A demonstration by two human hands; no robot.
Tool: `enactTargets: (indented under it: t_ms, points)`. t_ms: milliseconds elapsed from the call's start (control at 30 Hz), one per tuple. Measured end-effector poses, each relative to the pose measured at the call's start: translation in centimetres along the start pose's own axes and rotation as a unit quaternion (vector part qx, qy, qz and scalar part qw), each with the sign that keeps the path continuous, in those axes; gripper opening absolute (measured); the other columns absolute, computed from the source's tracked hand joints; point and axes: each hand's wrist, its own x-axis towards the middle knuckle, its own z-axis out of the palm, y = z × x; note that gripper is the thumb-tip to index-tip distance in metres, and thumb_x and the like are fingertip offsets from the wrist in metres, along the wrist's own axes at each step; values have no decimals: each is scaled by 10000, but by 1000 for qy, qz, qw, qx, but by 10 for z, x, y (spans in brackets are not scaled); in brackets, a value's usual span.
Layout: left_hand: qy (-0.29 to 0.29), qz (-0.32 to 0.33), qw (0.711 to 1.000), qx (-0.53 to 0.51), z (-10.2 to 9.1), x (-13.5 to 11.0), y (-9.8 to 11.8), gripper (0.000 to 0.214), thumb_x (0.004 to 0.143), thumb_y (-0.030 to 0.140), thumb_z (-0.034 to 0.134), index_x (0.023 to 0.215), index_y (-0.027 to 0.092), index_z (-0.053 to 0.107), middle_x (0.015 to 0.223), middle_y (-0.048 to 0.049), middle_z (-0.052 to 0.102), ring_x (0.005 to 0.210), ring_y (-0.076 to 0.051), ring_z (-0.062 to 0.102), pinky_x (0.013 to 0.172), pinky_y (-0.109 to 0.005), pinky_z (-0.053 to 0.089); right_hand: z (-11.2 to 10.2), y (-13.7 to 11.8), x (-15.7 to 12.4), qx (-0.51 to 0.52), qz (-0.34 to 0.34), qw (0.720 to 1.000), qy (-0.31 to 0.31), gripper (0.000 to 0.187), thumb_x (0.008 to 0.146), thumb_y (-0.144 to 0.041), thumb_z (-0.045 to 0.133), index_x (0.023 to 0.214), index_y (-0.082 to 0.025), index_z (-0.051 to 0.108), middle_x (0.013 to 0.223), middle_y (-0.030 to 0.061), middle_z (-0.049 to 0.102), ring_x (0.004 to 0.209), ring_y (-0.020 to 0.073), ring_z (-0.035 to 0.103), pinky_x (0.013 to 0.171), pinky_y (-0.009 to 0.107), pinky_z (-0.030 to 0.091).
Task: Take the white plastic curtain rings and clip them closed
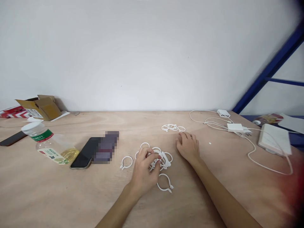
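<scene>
My left hand point(145, 171) is over a loose pile of white plastic rings point(168, 156) in the middle of the table. Its thumb and forefinger are curled close together on a white ring in the pile; the hand hides part of it. A single open ring with small end tabs point(165, 190) lies just in front of the pile, and another ring point(127, 162) lies to its left. Resting on the table to the right is my right hand point(188, 147), fingers stretched out and holding nothing. Beyond its fingertips lies a smaller group of white rings point(172, 127).
On the left stand a bottle point(45, 142) with yellow liquid, a phone point(83, 155) beside a blurred-out patch, and an opened cardboard box point(47, 107). To the right are white cables point(251, 152), a charger point(235, 128) and a white box point(274, 139). A blue metal frame point(268, 72) slants behind.
</scene>
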Motion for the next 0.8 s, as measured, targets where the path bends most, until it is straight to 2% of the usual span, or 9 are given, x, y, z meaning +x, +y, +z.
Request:
enactTargets:
  t_ms: [133, 200, 300, 367, 467, 567, 633, 733, 800]
  points:
    - [-3, 6, 1000, -4, 1, -1, 1, 188, 803, 123, 529, 895, 212, 666, 898, -56, 565, 833, -182, 526, 732, -328, 431, 4, 4, 8, 17, 8, 999, -51, 568, 885, -312, 326, 1418, -116, 333, 1526, 84, 280, 1366, 301, 243, 1057, 492, 275]
    - [-6, 8, 1000, -4, 1, -1, 0, 192, 802, 118, 529, 900, 213, 664, 899, -56, 567, 848, -186, 530, 748, -335, 432, 3, 6, 14, 26, 24, 996, -83, 605, 880, -329, 316, 1445, -118, 276, 1544, 85, 230, 1359, 301, 263, 1040, 516, 291]
    - [-6, 8, 1000, -3, 1, -1, 0, 196, 800, 114, 526, 899, 213, 664, 903, -59, 567, 858, -191, 534, 756, -339, 434, 1, 10, 23, 21, 41, 995, -94, 624, 874, -361, 324, 1452, -132, 265, 1551, 85, 206, 1326, 325, 300, 1002, 554, 311]
    - [-7, 5, 1000, -2, 1, -1, -1, 191, 800, 114, 526, 891, 207, 667, 896, -58, 563, 857, -190, 535, 757, -339, 435, 2, 12, 27, 15, 47, 995, -84, 586, 889, -376, 309, 1429, -149, 324, 1541, 77, 241, 1305, 340, 309, 989, 565, 307]
    - [-9, -3, 1000, -3, 1, 0, -3, 180, 802, 120, 528, 882, 200, 669, 891, -56, 561, 853, -188, 535, 760, -341, 437, 5, 15, 29, 15, 34, 998, -51, 484, 914, -356, 292, 1330, -187, 472, 1464, 76, 392, 1259, 332, 344, 973, 550, 307]
    - [-2, -3, 1000, -6, 1, 0, -4, 171, 814, 135, 525, 883, 202, 667, 896, -56, 563, 866, -190, 538, 767, -341, 441, 5, 19, 25, 35, 13, 999, -3, 377, 900, -275, 342, 1137, -187, 620, 1282, 105, 557, 1183, 316, 392, 932, 492, 342]
    - [1, 0, 1000, -9, 0, 0, -4, 167, 826, 143, 517, 877, 201, 665, 894, -56, 566, 875, -191, 540, 773, -342, 443, 1, 20, 20, 72, -4, 997, 35, 317, 867, -233, 391, 1007, -169, 669, 1154, 129, 606, 1123, 309, 422, 906, 454, 356]
    - [-3, -3, 1000, -13, 0, 0, -3, 170, 842, 158, 507, 896, 204, 661, 894, -58, 580, 873, -192, 549, 772, -340, 445, -11, 11, 2, 215, -30, 974, 59, 244, 833, -242, 435, 898, -156, 654, 973, 119, 629, 951, 253, 508, 843, 385, 393]
    - [-5, -13, 1000, -23, -1, 1, -1, 175, 860, 188, 502, 947, 208, 653, 922, -62, 601, 897, -196, 559, 797, -344, 446, -23, -4, -17, 363, -7, 932, 13, 224, 840, -304, 437, 880, -171, 613, 826, 59, 625, 741, 190, 534, 717, 327, 419]
